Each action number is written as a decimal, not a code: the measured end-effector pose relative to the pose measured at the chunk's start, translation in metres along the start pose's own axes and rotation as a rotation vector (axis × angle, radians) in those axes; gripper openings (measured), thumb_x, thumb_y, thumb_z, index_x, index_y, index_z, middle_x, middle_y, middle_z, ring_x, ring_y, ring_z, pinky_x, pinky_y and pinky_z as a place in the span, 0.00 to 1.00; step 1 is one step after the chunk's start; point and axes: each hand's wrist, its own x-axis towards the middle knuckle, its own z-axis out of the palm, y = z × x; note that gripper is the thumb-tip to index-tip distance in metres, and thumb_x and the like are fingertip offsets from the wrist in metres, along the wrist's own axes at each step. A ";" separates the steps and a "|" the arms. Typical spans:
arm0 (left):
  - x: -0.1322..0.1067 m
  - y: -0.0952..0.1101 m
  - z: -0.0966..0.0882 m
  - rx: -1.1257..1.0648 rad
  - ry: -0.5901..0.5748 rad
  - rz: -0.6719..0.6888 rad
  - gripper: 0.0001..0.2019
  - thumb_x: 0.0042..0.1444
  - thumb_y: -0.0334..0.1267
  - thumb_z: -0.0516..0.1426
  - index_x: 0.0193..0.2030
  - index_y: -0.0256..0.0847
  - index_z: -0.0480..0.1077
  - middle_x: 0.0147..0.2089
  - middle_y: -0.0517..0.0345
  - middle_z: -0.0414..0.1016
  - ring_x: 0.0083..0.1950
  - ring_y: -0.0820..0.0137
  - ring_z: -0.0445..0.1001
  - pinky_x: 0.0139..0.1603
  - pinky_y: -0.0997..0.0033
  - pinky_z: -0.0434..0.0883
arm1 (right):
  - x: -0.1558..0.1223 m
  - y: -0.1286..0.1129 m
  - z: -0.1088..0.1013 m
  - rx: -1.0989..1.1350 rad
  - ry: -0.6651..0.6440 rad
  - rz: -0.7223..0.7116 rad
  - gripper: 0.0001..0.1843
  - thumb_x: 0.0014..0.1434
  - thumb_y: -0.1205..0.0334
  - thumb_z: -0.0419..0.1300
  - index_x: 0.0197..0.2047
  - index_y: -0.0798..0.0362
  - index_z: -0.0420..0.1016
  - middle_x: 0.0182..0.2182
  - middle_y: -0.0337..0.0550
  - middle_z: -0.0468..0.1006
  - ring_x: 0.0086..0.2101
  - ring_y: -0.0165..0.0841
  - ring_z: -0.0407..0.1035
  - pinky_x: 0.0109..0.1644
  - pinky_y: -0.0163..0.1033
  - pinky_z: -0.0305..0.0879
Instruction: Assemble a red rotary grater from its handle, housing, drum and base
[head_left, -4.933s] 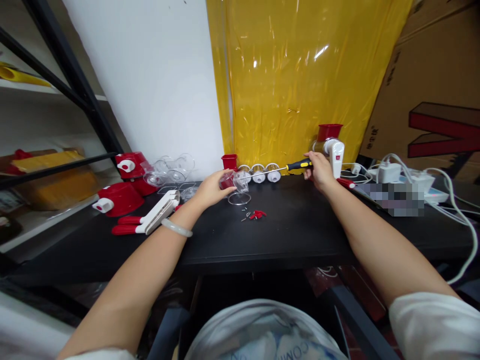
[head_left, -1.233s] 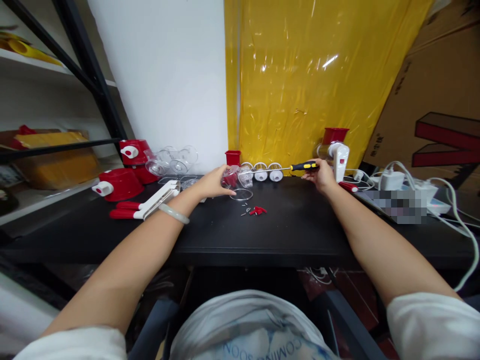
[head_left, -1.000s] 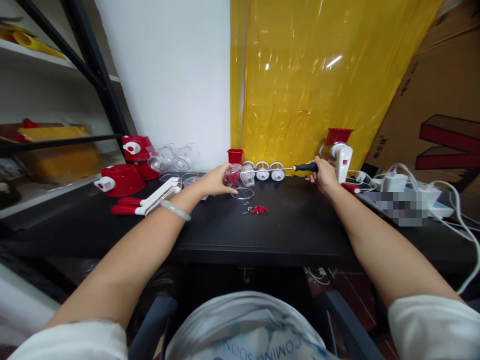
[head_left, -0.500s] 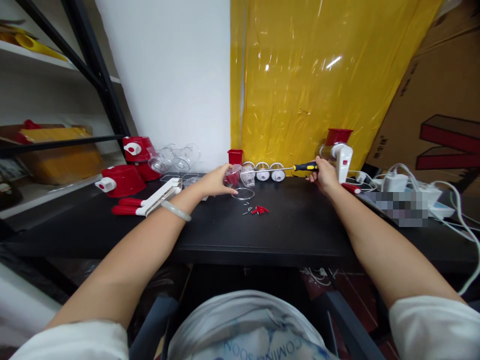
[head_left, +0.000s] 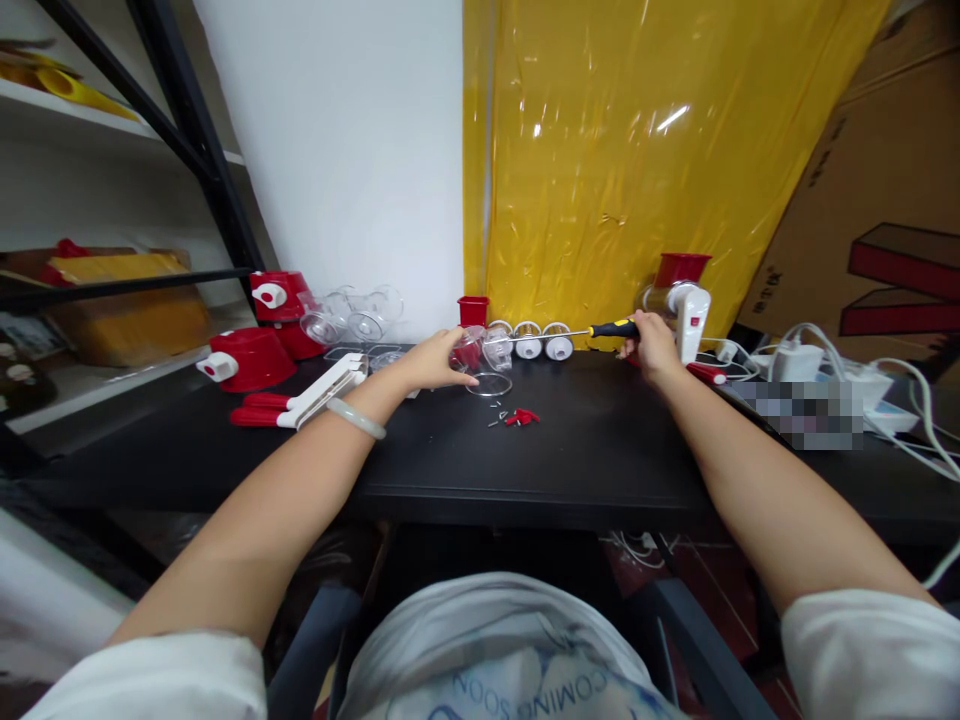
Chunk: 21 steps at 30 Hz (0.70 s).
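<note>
My left hand (head_left: 442,362) is closed around a clear plastic part (head_left: 493,350) that lies sideways, its round rim (head_left: 489,385) near the table. My right hand (head_left: 651,345) grips a screwdriver (head_left: 611,329) by its black and yellow handle. The long shaft points left, level, and its tip reaches the clear part; whether it sits on a screw is too small to tell. Just in front lie small red pieces (head_left: 523,417) and several tiny screws (head_left: 494,414). Behind stand a red cup-like piece (head_left: 473,311) and white-ended drums (head_left: 556,346).
At the left are red housings with white knobs (head_left: 246,360), white-and-red handles (head_left: 300,402) and clear plastic parts (head_left: 360,314). At the right stands a white and red machine (head_left: 691,318) beside chargers and cables (head_left: 802,358). A yellow-wrapped panel (head_left: 600,150) closes off the back.
The view has shifted slightly. Both hands hold nearly the same pose, with the screwdriver still against the clear part; the right-hand fingers have shifted a little on the handle.
</note>
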 end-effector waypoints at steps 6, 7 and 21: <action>-0.001 0.001 0.000 0.012 0.000 0.004 0.36 0.42 0.54 0.65 0.57 0.42 0.62 0.56 0.44 0.68 0.54 0.53 0.69 0.52 0.55 0.67 | 0.000 -0.001 -0.001 -0.030 0.011 -0.015 0.21 0.55 0.38 0.55 0.30 0.48 0.62 0.09 0.28 0.59 0.10 0.30 0.58 0.17 0.37 0.63; 0.000 0.001 0.000 0.011 0.002 0.008 0.36 0.42 0.54 0.65 0.56 0.42 0.62 0.56 0.45 0.68 0.54 0.53 0.69 0.52 0.55 0.67 | -0.001 -0.002 -0.001 -0.001 0.018 -0.004 0.21 0.56 0.38 0.53 0.30 0.48 0.63 0.10 0.30 0.61 0.11 0.30 0.59 0.17 0.37 0.63; 0.001 -0.002 0.002 0.028 0.014 0.025 0.34 0.41 0.54 0.65 0.53 0.41 0.64 0.51 0.47 0.70 0.50 0.55 0.70 0.49 0.57 0.67 | -0.005 -0.005 0.001 0.005 0.025 -0.038 0.20 0.53 0.41 0.59 0.29 0.47 0.60 0.08 0.24 0.53 0.09 0.28 0.54 0.15 0.34 0.60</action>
